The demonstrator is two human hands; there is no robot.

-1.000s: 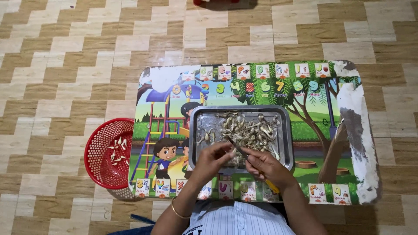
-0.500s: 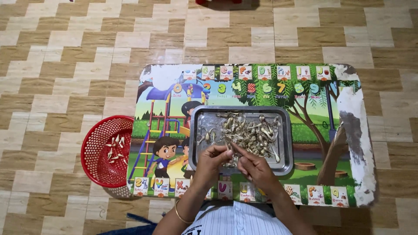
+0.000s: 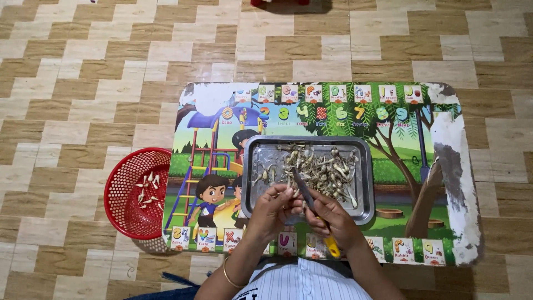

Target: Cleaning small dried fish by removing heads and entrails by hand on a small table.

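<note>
Hands over tray (image 3: 363, 214) near edge: right hand (image 3: 332, 218) grasping knife (image 3: 313, 214), left hand (image 3: 275, 206) pinching small fish (image 3: 288, 191). Fish pile (image 3: 319, 166) mid-tray; red basket (image 3: 125, 191) left of tray.

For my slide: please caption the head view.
Both hands, right hand holding a yellow-handled knife, work over a steel tray.

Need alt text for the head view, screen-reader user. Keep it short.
Seen from above, a person's left hand holds a small piece while the right hand works a yellow-handled knife over a steel tray of small dried fish. The tray sits on a colourful cartoon-printed low table, with a red basket on the tiled floor at left.
</note>
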